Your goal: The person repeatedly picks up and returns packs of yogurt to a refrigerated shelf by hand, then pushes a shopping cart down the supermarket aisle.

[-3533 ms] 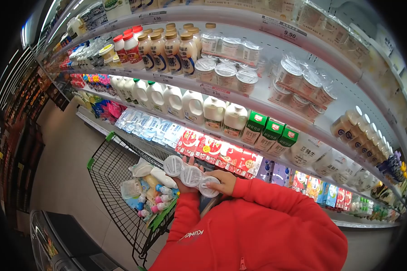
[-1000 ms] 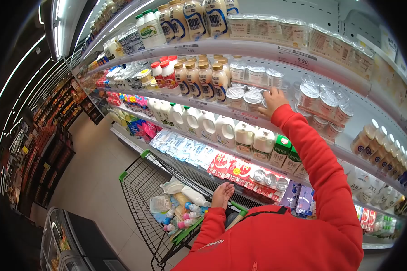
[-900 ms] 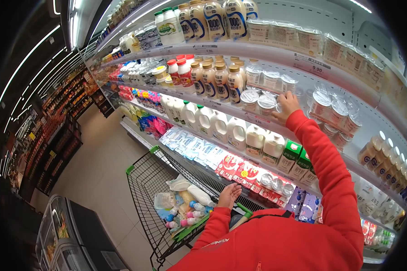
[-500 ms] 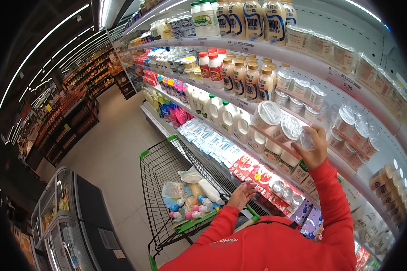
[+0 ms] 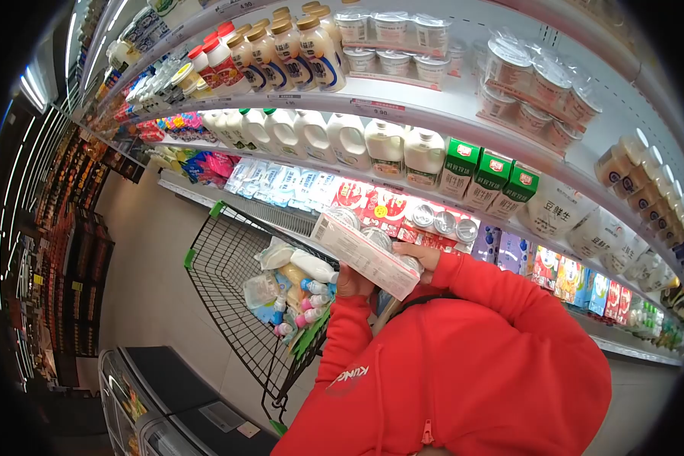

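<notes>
A shrink-wrapped pack of yogurt cups (image 5: 366, 255) is in front of my chest, tilted so that its pale printed cardboard side faces me. Silver-lidded cup tops show along its far edge. My left hand (image 5: 355, 284) grips the pack from below at its near side, with the fingers partly hidden behind it. Around its right end closes my right hand (image 5: 421, 259). Just left of the pack is the shopping cart (image 5: 219, 281), a black wire basket with green corners. Inside it lie a white bottle (image 5: 313, 267), a clear plastic container (image 5: 261, 290) and several small bottles.
Refrigerated shelves curve ahead, carrying milk jugs (image 5: 310, 135), green-topped milk cartons (image 5: 491, 178) and more yogurt packs (image 5: 530, 76). A chest freezer (image 5: 167, 387) stands at lower left. Beyond the cart runs a tiled aisle floor (image 5: 140, 266).
The yogurt pack has come off the shelf and down to my chest. My left hand has joined my right on it. The view has turned rightward and lower.
</notes>
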Motion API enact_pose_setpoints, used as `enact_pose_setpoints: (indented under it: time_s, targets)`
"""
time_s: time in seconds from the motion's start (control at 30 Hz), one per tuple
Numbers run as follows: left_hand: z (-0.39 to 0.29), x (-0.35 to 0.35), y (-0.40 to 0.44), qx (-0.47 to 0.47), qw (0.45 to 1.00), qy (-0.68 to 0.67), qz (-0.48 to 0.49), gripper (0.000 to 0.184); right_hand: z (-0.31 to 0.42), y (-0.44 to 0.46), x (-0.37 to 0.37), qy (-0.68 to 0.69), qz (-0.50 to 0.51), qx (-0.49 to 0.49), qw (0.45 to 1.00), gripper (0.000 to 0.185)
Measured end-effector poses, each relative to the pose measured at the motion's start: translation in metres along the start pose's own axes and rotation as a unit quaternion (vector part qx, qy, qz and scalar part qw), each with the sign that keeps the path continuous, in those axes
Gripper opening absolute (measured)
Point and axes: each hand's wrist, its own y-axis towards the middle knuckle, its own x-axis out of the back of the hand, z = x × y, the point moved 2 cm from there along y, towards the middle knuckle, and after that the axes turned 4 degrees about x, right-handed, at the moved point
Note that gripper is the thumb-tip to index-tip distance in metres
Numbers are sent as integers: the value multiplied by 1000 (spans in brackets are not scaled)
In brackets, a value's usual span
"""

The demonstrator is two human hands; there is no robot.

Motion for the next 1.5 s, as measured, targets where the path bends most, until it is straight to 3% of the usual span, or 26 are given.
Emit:
enact_pose_setpoints:
  time_s: [0.23,0.67,0.77,0.97,1.27,1.37,1.47,1.5]
  targets:
    - [2,0,3,2,1000,-4,22,74,-10,3,13,43,-28,-6,999,50]
    - [-1,-8,7,-3,997,-59,56,68,-8,6,6,41,-87,61,993,43]
    - [-2,-13,9,-16,997,-62,32,65,-10,10,16,-24,-73,78,994,41]
    - [-2,-16,13,5,997,-74,3,55,-9,15,23,-169,-54,259,949,36]
    - [-1,-20,17,21,997,-72,14,51,3,-5,14,-244,-100,244,933,37]
    - [0,-18,17,30,998,-56,27,51,3,-4,16,-313,-128,288,896,45]
    - [3,-8,18,46,998,-48,18,49,2,-2,21,-343,-86,289,890,50]
    - [3,-6,18,53,998,-45,0,48,5,-5,23,-397,-102,297,863,52]
